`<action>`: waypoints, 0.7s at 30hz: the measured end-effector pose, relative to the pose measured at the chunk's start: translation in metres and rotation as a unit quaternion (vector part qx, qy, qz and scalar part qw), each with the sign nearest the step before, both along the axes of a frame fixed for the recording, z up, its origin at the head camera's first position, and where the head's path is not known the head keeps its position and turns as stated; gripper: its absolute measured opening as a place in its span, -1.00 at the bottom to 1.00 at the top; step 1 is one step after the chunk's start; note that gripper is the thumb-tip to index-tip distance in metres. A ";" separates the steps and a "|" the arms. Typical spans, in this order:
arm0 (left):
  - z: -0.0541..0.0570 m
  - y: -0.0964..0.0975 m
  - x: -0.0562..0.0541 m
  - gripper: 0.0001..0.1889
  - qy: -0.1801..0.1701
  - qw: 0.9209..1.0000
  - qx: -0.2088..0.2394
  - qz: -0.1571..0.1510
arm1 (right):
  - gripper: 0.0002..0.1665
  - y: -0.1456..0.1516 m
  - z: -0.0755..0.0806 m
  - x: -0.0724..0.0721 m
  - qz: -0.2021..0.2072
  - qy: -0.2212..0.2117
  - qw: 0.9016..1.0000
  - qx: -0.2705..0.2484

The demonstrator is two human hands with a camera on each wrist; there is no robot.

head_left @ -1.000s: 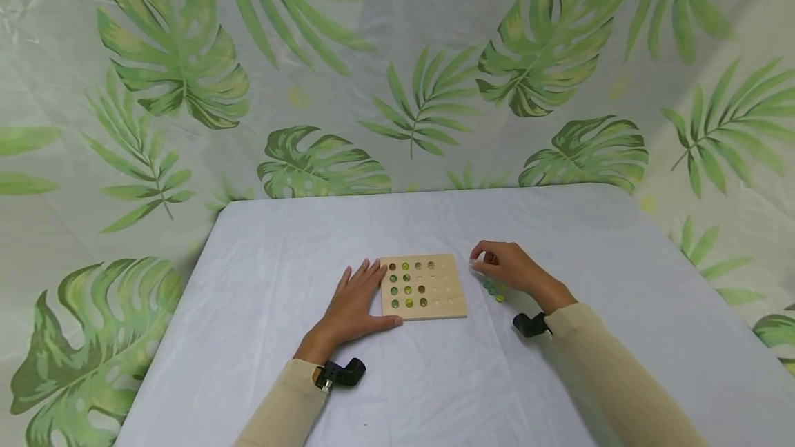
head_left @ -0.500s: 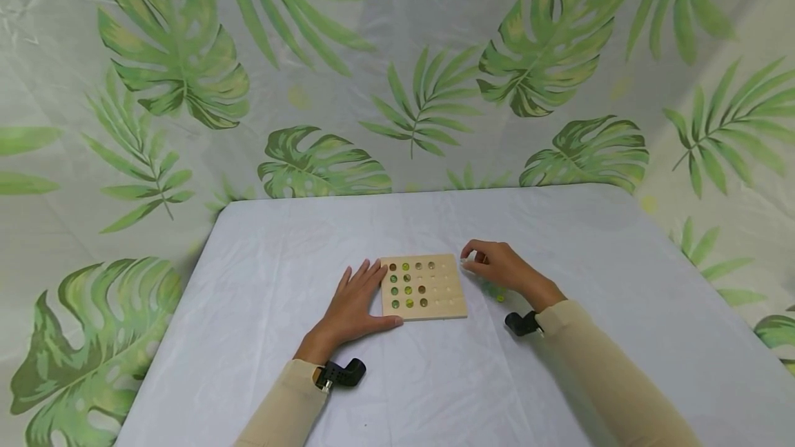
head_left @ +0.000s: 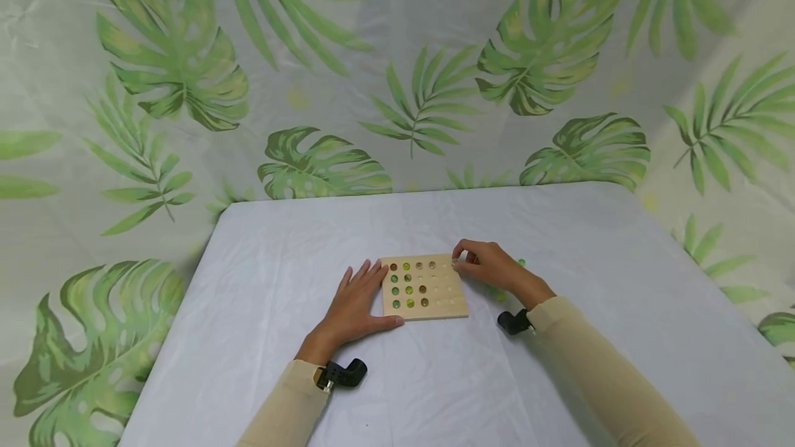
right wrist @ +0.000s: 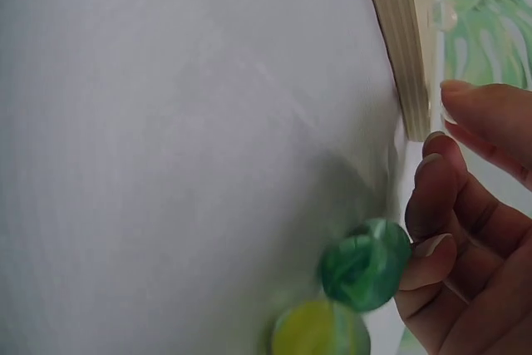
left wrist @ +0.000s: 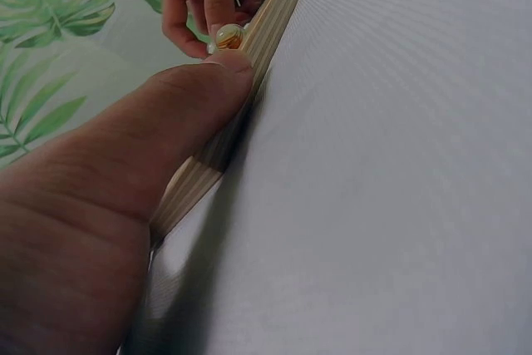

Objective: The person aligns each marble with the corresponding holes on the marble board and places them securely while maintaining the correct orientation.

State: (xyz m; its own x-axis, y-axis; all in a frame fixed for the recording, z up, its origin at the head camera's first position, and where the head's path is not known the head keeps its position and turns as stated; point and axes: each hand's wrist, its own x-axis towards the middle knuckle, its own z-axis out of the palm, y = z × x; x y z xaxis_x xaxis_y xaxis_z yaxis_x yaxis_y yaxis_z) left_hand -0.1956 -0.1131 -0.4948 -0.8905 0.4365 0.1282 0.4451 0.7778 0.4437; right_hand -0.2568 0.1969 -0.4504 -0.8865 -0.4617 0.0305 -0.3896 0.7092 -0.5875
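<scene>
A pale wooden board [head_left: 447, 295] with rows of round hollows lies on the table, green, yellow, brown and clear marbles filling much of its left side. My left hand [head_left: 352, 302] lies spread along the board's left edge, fingers straight. Its thumb [left wrist: 191, 93] rests at the near edge, with a clear marble with an orange swirl [left wrist: 229, 36] just beyond. At the board's far right corner, my right hand [head_left: 491, 264] pinches a small pale marble, mostly hidden by the fingertips. Below that hand in the right wrist view are a green marble [right wrist: 366, 263] and a yellow marble [right wrist: 320, 334].
Loose marbles lie right of the board, partly covered by the right hand; a green one [head_left: 521, 263] and a yellow-green one [head_left: 501, 298] show. White cloth covers the table [head_left: 279, 240]. A leaf-print curtain [head_left: 428, 102] hangs behind.
My right hand has moved left from beside the board to its far right corner, with its pinch kept. The left hand and the board have hardly moved.
</scene>
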 end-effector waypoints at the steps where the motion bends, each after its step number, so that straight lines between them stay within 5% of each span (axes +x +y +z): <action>1: 0.000 0.000 0.000 0.14 0.001 1.000 0.001 -0.001 | -0.85 -0.001 -0.001 -0.001 0.003 0.000 1.000 -0.001; 21: 0.002 -0.001 0.002 0.13 -0.003 1.000 0.009 -0.001 | -0.87 -0.012 -0.008 -0.006 0.030 -0.004 1.000 -0.006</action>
State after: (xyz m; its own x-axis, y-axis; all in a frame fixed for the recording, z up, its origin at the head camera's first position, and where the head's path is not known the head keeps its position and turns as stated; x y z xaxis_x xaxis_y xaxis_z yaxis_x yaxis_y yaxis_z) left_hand -0.1931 -0.1146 -0.4925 -0.8900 0.4367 0.1310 0.4448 0.7684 0.4601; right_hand -0.2630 0.1850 -0.4582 -0.8574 -0.5138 0.0287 -0.4261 0.6775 -0.5995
